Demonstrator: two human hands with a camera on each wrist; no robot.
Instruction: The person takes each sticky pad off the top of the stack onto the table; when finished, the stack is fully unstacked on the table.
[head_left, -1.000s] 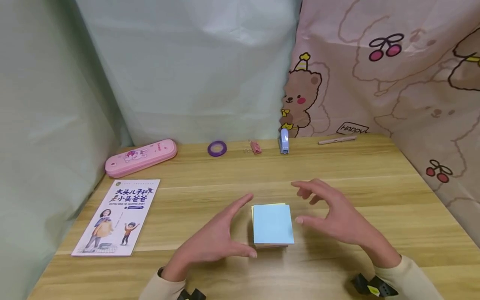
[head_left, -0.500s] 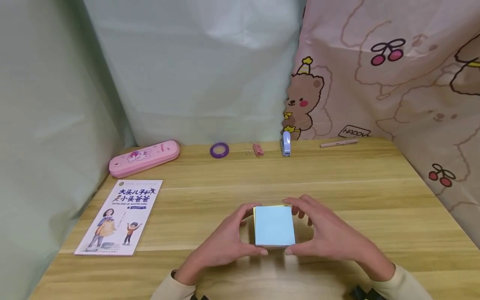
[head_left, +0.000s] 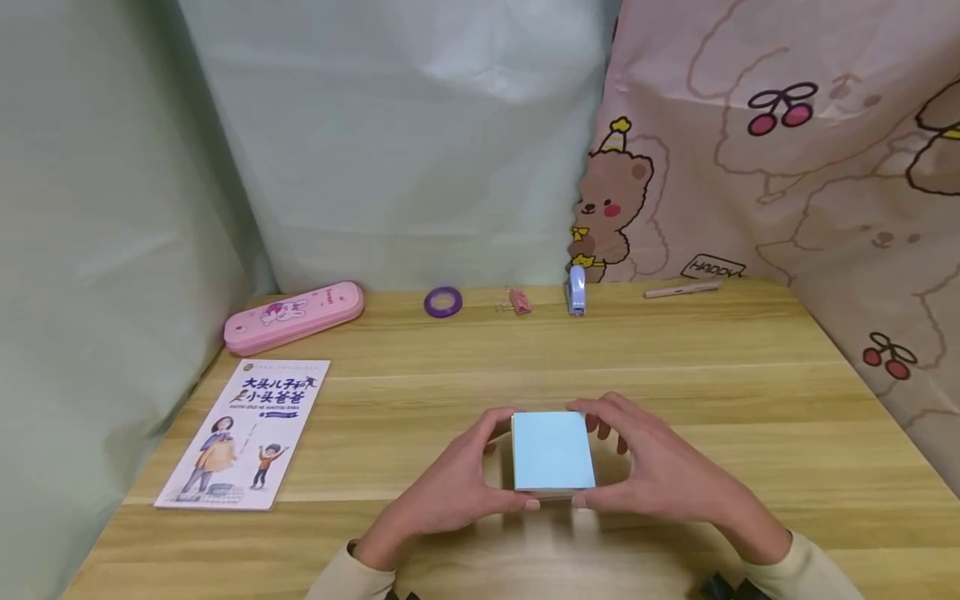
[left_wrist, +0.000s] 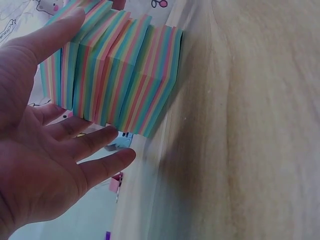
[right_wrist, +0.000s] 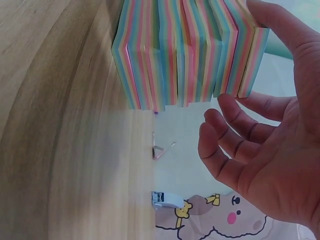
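A tall stack of square sticky notes (head_left: 553,451) stands on the wooden table in front of me, its top sheet light blue. Pastel stripes of pink, yellow, green and blue run along its sides, seen on the sticky note stack (left_wrist: 112,72) in the left wrist view, where the layers sit slightly uneven. My left hand (head_left: 463,477) grips the left side, thumb at the near edge and forefinger at the far corner. On the right side my right hand (head_left: 651,468) holds it likewise. The lower fingers of both hands spread away from the stack in the wrist views.
On the left lie a picture booklet (head_left: 243,433) and a pink pencil case (head_left: 294,317). Along the back edge are a purple tape roll (head_left: 443,302), a pink binder clip (head_left: 519,301), a blue stapler (head_left: 576,291) and a pink pen (head_left: 682,289). Curtains (head_left: 420,150) hang behind.
Both hands have come in from either side and taken hold of the sticky note stack. The yellow edge that stuck out behind the blue top sheet is now nearly lined up with it.
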